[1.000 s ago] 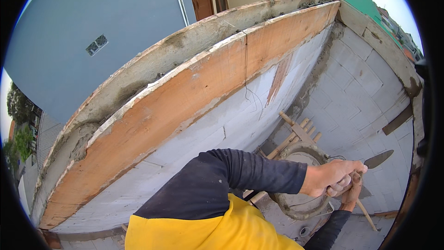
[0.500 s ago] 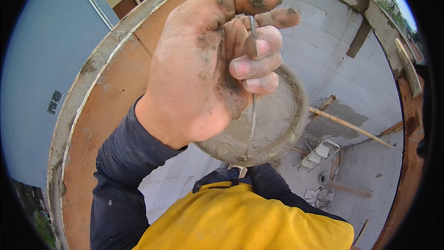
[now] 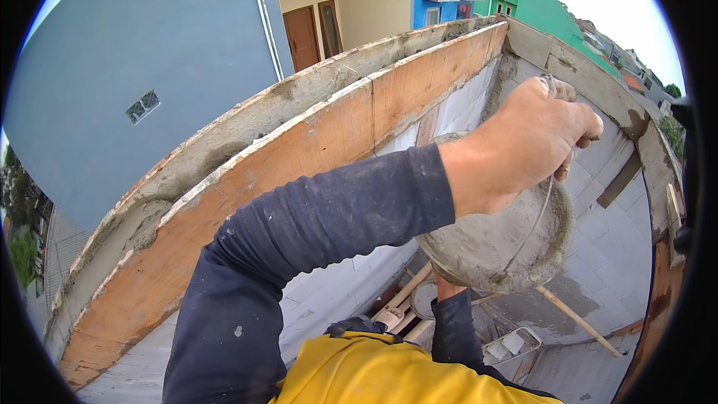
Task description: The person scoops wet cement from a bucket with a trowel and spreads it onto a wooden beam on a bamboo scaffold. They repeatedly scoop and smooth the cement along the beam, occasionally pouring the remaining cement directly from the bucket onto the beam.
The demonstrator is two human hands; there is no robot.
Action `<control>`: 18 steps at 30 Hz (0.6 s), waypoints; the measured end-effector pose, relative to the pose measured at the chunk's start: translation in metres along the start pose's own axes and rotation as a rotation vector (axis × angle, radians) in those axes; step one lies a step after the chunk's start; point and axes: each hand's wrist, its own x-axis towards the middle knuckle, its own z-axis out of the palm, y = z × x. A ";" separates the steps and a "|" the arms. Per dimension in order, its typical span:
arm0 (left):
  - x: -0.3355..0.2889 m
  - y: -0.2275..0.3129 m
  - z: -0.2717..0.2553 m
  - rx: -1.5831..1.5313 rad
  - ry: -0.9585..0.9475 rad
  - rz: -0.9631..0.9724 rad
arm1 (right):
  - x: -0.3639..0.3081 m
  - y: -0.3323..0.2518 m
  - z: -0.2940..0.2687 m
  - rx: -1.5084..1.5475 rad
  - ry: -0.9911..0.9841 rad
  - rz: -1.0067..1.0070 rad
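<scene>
My left hand (image 3: 527, 138) is closed around the thin wire handle (image 3: 541, 213) of a round bucket (image 3: 510, 283) filled with wet grey mortar (image 3: 490, 243). The bucket hangs right of centre, below this hand. My left arm, in a dark sleeve, stretches across the view to reach it. My right hand (image 3: 447, 290) shows only at the wrist, just under the bucket's near edge. Its fingers are hidden behind the bucket, so I cannot see whether they grip it.
An orange-brown formwork board (image 3: 299, 142) runs along the wall top, with rough grey concrete (image 3: 202, 157) behind it. Below are a bamboo pole (image 3: 580, 320), another round container (image 3: 423, 299) and planks. A pale block wall (image 3: 598, 239) stands at right; a blue-grey building wall (image 3: 149, 45) at left.
My left hand has moved right with the bucket, and its back now faces me. The view has swung toward the formwork and houses. My right wrist has come into sight under the bucket.
</scene>
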 end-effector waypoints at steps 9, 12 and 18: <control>-0.065 0.005 0.024 0.700 0.047 0.331 | 0.006 -0.018 0.044 0.002 -0.142 0.040; -0.085 0.026 0.028 1.064 -0.046 0.322 | 0.016 -0.018 0.065 0.015 -0.209 0.068; -0.102 0.072 0.045 1.640 -0.173 0.355 | 0.040 -0.009 0.109 0.035 -0.315 0.134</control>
